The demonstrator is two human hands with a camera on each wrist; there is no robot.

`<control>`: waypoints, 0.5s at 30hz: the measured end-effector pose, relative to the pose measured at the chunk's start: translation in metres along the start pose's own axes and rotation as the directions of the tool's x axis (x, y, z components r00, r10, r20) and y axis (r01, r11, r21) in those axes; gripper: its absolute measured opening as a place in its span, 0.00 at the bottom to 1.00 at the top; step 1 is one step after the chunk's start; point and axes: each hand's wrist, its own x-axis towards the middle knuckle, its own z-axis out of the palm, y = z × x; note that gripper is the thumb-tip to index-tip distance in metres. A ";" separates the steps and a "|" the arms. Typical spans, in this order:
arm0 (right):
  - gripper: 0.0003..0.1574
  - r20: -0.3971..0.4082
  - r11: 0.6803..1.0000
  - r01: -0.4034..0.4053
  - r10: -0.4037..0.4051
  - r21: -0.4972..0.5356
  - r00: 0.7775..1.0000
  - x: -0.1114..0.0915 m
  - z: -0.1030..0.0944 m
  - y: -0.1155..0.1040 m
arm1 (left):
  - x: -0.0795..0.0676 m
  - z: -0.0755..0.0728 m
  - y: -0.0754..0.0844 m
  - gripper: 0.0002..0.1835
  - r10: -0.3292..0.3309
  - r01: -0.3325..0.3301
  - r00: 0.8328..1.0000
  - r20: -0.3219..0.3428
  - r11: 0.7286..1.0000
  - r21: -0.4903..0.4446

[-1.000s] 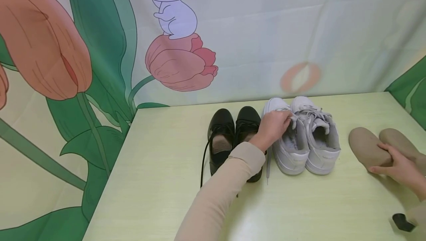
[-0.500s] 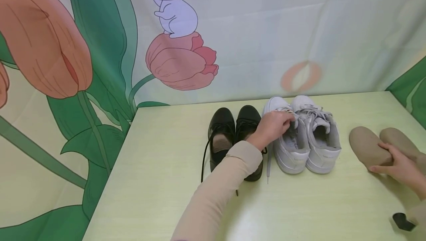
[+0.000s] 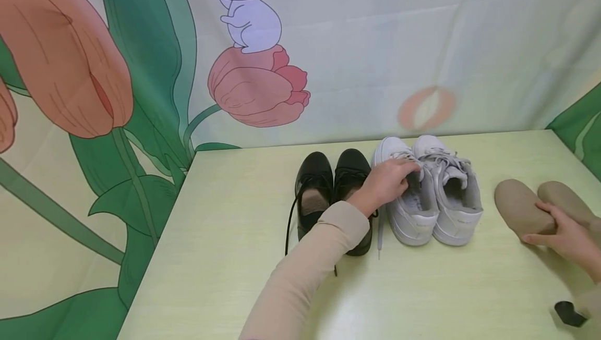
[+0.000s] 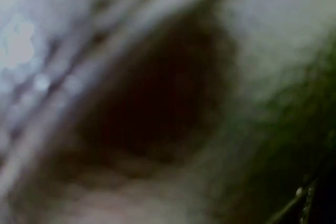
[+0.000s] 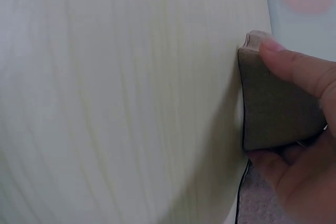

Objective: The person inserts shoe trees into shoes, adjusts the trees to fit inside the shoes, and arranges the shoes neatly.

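In the head view my left hand [image 3: 385, 181] grips the upper of the left white sneaker [image 3: 413, 220], its fingers bent over the shoe's opening by the tongue. The right white sneaker [image 3: 457, 228] stands close beside it. The left wrist view is dark and too blurred to show detail. At the far right my right hand [image 3: 565, 233] holds the left of two tan slippers [image 3: 521, 207]. In the right wrist view thumb and fingers span this slipper's upper [image 5: 278, 103]. The right slipper [image 3: 563, 199] lies alongside, its heel end partly hidden by the hand.
Two black lace-up shoes [image 3: 314, 175] stand left of the white pair, partly covered by my left forearm. A grey lace [image 3: 380, 235] lies between the pairs. The pale table [image 3: 225, 235] meets a printed fabric backdrop [image 3: 357, 58]. A black device [image 3: 570, 314] sits at my right sleeve.
My left fingers have shifted slightly at the left white sneaker's opening. The right hand stays on the slipper, and the shoes keep their places. The head view has moved a little.
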 end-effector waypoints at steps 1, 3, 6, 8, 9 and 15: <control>0.60 -0.005 1.000 -0.002 0.002 -0.002 1.000 0.000 0.000 0.000 | 0.000 -0.001 0.000 0.20 0.000 0.000 1.000 0.012 1.000 -0.003; 0.60 -0.016 1.000 -0.007 0.007 -0.013 1.000 0.000 0.000 -0.001 | 0.000 -0.001 0.000 0.20 -0.001 0.001 1.000 0.031 1.000 -0.015; 0.59 -0.032 1.000 -0.011 0.010 -0.022 0.999 -0.001 0.001 -0.002 | 0.000 -0.002 -0.002 0.20 -0.011 0.014 0.999 0.051 0.998 -0.056; 0.59 -0.039 1.000 -0.014 0.013 -0.023 0.999 -0.001 0.001 -0.002 | 0.000 -0.002 -0.003 0.20 -0.021 0.026 0.998 0.054 0.996 -0.088; 0.59 -0.040 1.000 -0.017 0.016 -0.022 0.999 -0.002 0.001 -0.002 | -0.001 -0.002 -0.003 0.20 -0.027 0.033 0.998 0.056 0.994 -0.106; 0.60 -0.053 0.999 -0.040 0.038 -0.034 0.998 -0.002 -0.001 -0.006 | -0.001 -0.002 -0.006 0.20 -0.055 0.066 0.996 0.069 0.984 -0.165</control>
